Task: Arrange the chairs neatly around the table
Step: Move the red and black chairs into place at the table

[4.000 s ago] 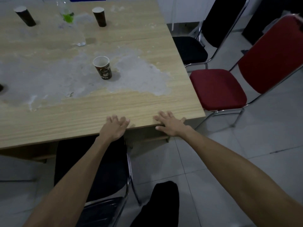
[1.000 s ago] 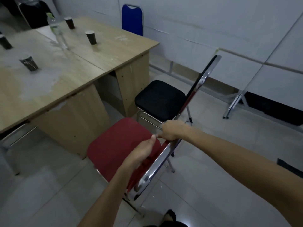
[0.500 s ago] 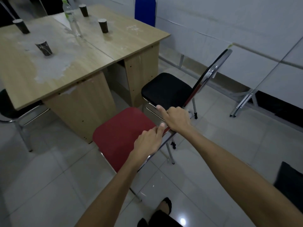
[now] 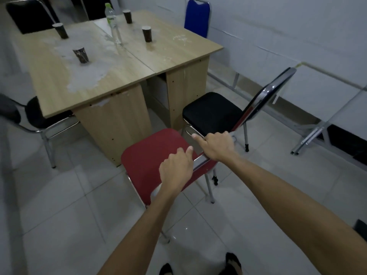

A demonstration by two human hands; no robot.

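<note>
The table (image 4: 123,62) had one black chair (image 4: 39,118) tucked in at its near-left side. The red chair (image 4: 151,155) and a second black chair (image 4: 212,112) stood out from it. My left hand (image 4: 175,171) and right hand (image 4: 217,145) were closed, apparently gripping, on the red backrest's top.

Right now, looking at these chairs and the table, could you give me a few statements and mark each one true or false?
1. Both hands rest on the red chair's backrest top. True: left hand, right hand.
2. A black chair stands beside the red one. True.
3. The table holds a laptop. False: paper cups and a clear bottle.
4. The blue chair is nearest the person. False: it stands at the table's far side.
5. The red chair's seat is fully under the table. False: it stands outside.
</note>
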